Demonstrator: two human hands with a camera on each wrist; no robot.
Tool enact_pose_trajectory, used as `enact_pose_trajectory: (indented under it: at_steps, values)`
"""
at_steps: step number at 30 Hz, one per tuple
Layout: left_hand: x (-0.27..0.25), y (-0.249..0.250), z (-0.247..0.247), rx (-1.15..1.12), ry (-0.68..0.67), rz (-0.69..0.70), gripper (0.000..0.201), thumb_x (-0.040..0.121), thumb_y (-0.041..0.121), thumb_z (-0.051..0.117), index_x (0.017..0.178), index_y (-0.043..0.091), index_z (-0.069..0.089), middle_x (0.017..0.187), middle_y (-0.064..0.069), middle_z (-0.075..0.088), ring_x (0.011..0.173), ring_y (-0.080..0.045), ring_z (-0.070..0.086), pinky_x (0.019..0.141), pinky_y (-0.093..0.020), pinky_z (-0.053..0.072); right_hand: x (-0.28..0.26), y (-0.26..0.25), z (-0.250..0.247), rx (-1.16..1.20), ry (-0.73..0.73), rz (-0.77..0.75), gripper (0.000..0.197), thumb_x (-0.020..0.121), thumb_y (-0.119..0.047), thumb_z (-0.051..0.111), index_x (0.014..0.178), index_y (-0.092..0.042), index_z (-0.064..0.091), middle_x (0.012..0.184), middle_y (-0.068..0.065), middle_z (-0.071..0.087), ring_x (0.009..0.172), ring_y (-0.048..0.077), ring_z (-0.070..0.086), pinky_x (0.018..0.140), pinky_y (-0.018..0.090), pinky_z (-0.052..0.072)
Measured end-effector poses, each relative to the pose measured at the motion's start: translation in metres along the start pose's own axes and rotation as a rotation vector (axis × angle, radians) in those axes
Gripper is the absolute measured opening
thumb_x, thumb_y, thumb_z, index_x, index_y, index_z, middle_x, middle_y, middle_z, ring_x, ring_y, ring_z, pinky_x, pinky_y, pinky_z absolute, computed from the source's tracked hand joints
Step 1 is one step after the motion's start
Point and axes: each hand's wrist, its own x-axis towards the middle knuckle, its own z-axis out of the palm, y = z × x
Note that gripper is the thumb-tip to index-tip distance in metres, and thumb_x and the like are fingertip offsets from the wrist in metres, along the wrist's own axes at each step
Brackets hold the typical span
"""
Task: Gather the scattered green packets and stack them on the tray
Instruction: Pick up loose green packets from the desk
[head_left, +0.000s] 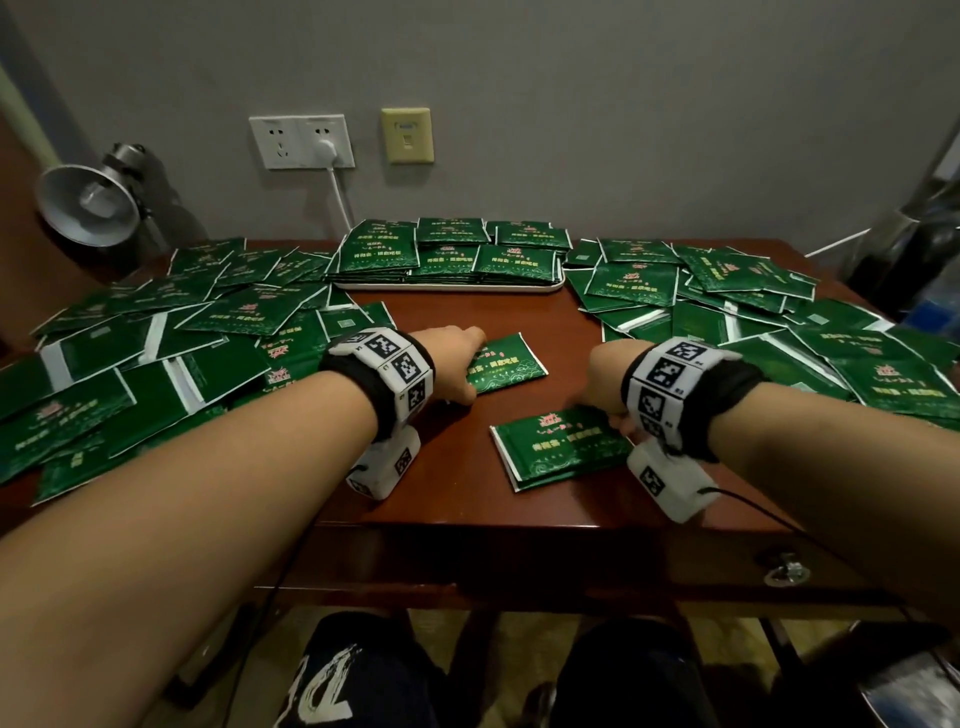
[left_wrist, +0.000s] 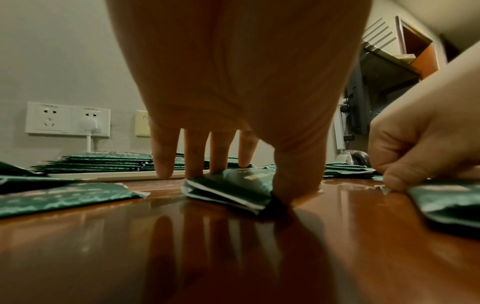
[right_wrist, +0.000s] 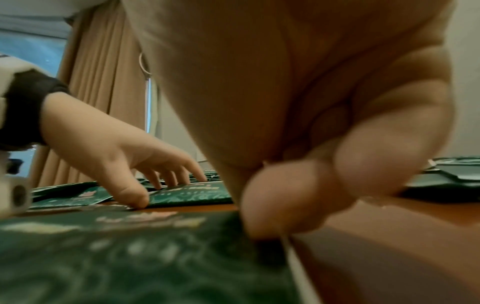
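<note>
Green packets lie scattered over a brown table (head_left: 457, 499). A white tray (head_left: 447, 285) at the back centre holds stacked packets. My left hand (head_left: 460, 366) sits on one small set of packets (head_left: 511, 364) in the middle. In the left wrist view its fingers (left_wrist: 221, 162) press on top while the thumb lifts the near corner of the packets (left_wrist: 233, 189). My right hand (head_left: 608, 395) has curled fingers and pinches the right edge of a second small stack (head_left: 561, 449) nearer the front. That stack (right_wrist: 130, 257) fills the right wrist view, blurred.
Heaps of packets cover the table's left (head_left: 130, 364) and right (head_left: 779, 312) sides. A metal lamp (head_left: 88, 205) stands at the back left. Wall sockets (head_left: 301, 141) with a white plug sit behind the tray. A drawer with a metal pull (head_left: 784, 571) lies below the front edge.
</note>
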Motion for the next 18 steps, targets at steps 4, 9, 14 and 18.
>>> enact_pose_trajectory:
  at_steps: [4, 9, 14, 18]
  values:
    - [0.002, -0.006, 0.0, 0.049, -0.004, 0.001, 0.071, 0.075, 0.034, 0.076, 0.133, 0.014, 0.04, 0.117, -0.008, 0.057, 0.098, -0.027, 0.06, 0.082, -0.044, 0.055, 0.015, 0.008, 0.004, -0.051, -0.025, 0.055, 0.05, 0.092, -0.056, 0.053, 0.111, -0.011, 0.065, 0.102, 0.005, 0.066, 0.085, 0.022, 0.061, 0.068, 0.026, 0.047]
    - [0.009, -0.011, 0.002, -0.04, -0.021, 0.017, 0.087, 0.073, 0.048, 0.077, 0.143, 0.019, 0.033, 0.132, -0.005, 0.051, 0.112, -0.025, 0.056, 0.093, -0.043, 0.051, -0.004, 0.004, 0.002, -0.055, -0.041, -0.288, 0.066, 0.063, -0.074, 0.07, 0.105, -0.025, 0.058, 0.106, -0.003, 0.052, 0.095, 0.017, 0.052, 0.081, 0.037, 0.052]
    - [0.017, 0.0, 0.001, -0.082, 0.001, 0.043, 0.094, 0.072, 0.048, 0.079, 0.145, 0.015, 0.029, 0.139, -0.008, 0.047, 0.121, -0.026, 0.051, 0.099, -0.043, 0.046, -0.004, -0.01, 0.008, -0.124, -0.06, -0.379, 0.067, 0.057, -0.065, 0.08, 0.107, -0.03, 0.052, 0.109, -0.004, 0.042, 0.101, 0.017, 0.044, 0.083, 0.039, 0.05]
    - [0.02, 0.003, -0.003, -0.073, 0.036, 0.079, 0.071, 0.077, 0.04, 0.076, 0.132, 0.015, 0.04, 0.124, -0.008, 0.056, 0.105, -0.026, 0.058, 0.09, -0.042, 0.051, 0.004, -0.005, 0.008, -0.092, 0.051, -0.428, 0.046, 0.069, -0.056, 0.076, 0.097, -0.028, 0.052, 0.102, -0.004, 0.045, 0.088, 0.018, 0.048, 0.07, 0.031, 0.043]
